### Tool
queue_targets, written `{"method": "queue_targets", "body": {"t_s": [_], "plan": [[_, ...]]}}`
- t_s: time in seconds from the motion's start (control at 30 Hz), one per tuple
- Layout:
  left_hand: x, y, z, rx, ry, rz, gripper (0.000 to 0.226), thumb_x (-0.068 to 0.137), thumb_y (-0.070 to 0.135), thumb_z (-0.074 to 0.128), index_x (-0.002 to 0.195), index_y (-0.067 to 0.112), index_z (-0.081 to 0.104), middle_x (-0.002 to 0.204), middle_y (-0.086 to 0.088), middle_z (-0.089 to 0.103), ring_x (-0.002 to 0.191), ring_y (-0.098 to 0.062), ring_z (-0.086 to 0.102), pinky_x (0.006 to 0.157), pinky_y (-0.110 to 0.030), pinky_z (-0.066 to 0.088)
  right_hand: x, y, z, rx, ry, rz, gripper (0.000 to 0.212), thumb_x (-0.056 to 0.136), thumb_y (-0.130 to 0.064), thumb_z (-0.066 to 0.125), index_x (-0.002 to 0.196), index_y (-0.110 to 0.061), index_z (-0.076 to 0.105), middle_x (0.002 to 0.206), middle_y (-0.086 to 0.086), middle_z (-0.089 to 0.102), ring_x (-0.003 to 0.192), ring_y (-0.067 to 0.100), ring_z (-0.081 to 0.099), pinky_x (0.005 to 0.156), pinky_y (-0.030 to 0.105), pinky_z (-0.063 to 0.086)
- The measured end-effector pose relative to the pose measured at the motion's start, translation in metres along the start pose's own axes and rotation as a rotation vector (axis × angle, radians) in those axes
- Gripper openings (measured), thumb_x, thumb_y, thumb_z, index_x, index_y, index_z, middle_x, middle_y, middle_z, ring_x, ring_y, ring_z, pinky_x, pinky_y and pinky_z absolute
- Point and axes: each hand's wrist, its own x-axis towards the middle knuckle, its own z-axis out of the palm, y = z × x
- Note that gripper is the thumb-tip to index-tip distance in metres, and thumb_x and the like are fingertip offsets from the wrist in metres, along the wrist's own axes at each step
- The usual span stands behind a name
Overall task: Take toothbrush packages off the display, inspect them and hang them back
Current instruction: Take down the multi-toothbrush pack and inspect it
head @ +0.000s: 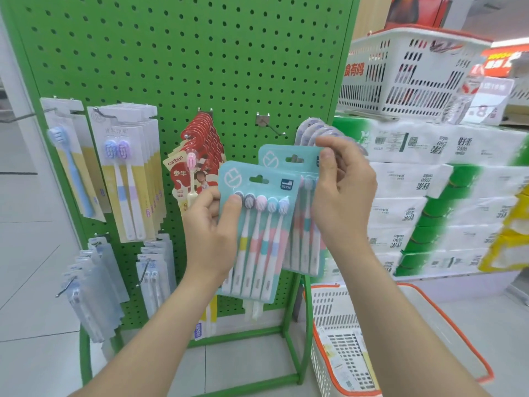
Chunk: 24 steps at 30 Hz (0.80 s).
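Observation:
My left hand (213,236) grips a teal package of several toothbrushes (259,224) by its left edge, thumb across the brush heads. My right hand (342,196) pinches the top right corner of a second teal package (289,161) that sits just behind and to the right of the first. Both packages are off the green pegboard display (183,58), in front of its right half. An empty metal hook (270,127) juts from the board just above them.
Other toothbrush packs hang on the board: yellow-backed ones (128,167) at left, red ones (200,147) in the middle, clear ones (94,282) low left. A white basket with orange rim (400,339) stands on the floor at right. Stacked tissue packs (429,196) and a white crate (406,70) fill the right.

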Motion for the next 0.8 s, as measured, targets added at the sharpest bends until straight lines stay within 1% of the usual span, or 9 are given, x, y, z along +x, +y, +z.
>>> {"method": "queue_targets", "body": {"t_s": [0.07,0.17,0.27,0.37,0.43,0.53,0.67,0.73,0.8], "plan": [[0.004,0.001,0.008,-0.013,-0.006,-0.003,0.037,0.105,0.028,0.063,0.089,-0.004,0.055,0.074,-0.029,0.052,0.062,-0.046,0.047,0.054,-0.052,0.037,-0.007,0.007,-0.007,0.009,0.036,-0.009,0.021,0.107,-0.011,0.055,0.117,-0.017,0.073,0.100,-0.019,0.071,0.092,0.013,0.069,0.083,0.044,0.057],[0.011,0.008,0.023,-0.008,0.008,0.009,0.023,0.108,0.015,0.062,0.086,0.018,0.064,0.067,0.010,0.064,0.061,-0.010,0.057,0.056,-0.026,0.045,-0.018,0.019,-0.015,-0.007,0.106,-0.036,0.017,0.109,-0.010,0.055,0.117,-0.015,0.069,0.099,-0.016,0.069,0.084,0.008,0.066,0.075,0.037,0.055],[0.019,0.013,0.039,-0.006,-0.014,0.026,0.011,0.108,0.017,0.062,0.102,0.018,0.071,0.086,0.009,0.077,0.078,-0.009,0.071,0.066,-0.024,0.055,-0.028,0.032,-0.020,-0.075,0.110,-0.052,0.014,0.110,-0.010,0.056,0.115,-0.015,0.067,0.090,-0.012,0.066,0.072,0.013,0.060,0.065,0.035,0.049],[0.028,0.014,0.052,0.016,-0.012,0.050,0.013,0.109,0.021,0.061,0.102,0.011,0.067,0.076,0.020,0.070,0.070,0.003,0.063,0.063,-0.013,0.047,-0.032,0.042,-0.026,-0.129,0.094,-0.043,0.013,0.109,-0.007,0.056,0.113,-0.014,0.067,0.087,-0.007,0.064,0.067,0.011,0.055,0.062,0.029,0.045],[0.029,0.017,0.059,0.036,0.002,0.057,0.015,0.109,0.021,0.061,0.096,0.014,0.063,0.068,0.025,0.063,0.062,0.005,0.056,0.060,-0.009,0.041,-0.032,0.046,-0.031,-0.140,0.100,-0.018,0.014,0.109,-0.007,0.056,0.114,-0.014,0.067,0.089,-0.009,0.065,0.069,0.008,0.056,0.063,0.024,0.043],[0.030,0.017,0.063,0.062,0.045,0.057,0.020,0.110,0.025,0.061,0.091,0.017,0.060,0.063,0.024,0.059,0.056,0.004,0.050,0.055,-0.009,0.036,-0.034,0.052,-0.039,-0.165,0.101,0.011,0.015,0.109,-0.009,0.055,0.115,-0.016,0.067,0.089,-0.011,0.067,0.070,0.008,0.058,0.063,0.023,0.043],[0.031,0.013,0.062,0.099,0.082,0.034,0.024,0.108,0.037,0.063,0.103,0.015,0.069,0.083,0.006,0.074,0.071,-0.017,0.067,0.061,-0.032,0.052,-0.032,0.056,-0.047,-0.197,0.125,0.017,0.014,0.109,-0.010,0.055,0.114,-0.016,0.067,0.085,-0.013,0.064,0.067,0.007,0.055,0.062,0.025,0.041],[0.032,0.011,0.062,0.132,0.088,0.024,0.028,0.108,0.040,0.062,0.097,0.014,0.066,0.075,0.005,0.069,0.062,-0.015,0.058,0.057,-0.033,0.045,-0.031,0.055,-0.049,-0.217,0.154,0.002,0.014,0.109,-0.009,0.055,0.114,-0.015,0.067,0.089,-0.011,0.065,0.072,0.006,0.058,0.064,0.025,0.043],[0.035,0.008,0.062,0.158,0.079,0.017,0.038,0.108,0.044,0.060,0.093,0.009,0.063,0.075,-0.011,0.066,0.062,-0.028,0.055,0.056,-0.039,0.044,-0.031,0.053,-0.050,-0.232,0.173,-0.011,0.015,0.109,-0.008,0.055,0.113,-0.013,0.067,0.093,-0.011,0.066,0.078,0.002,0.059,0.067,0.020,0.044]]}}
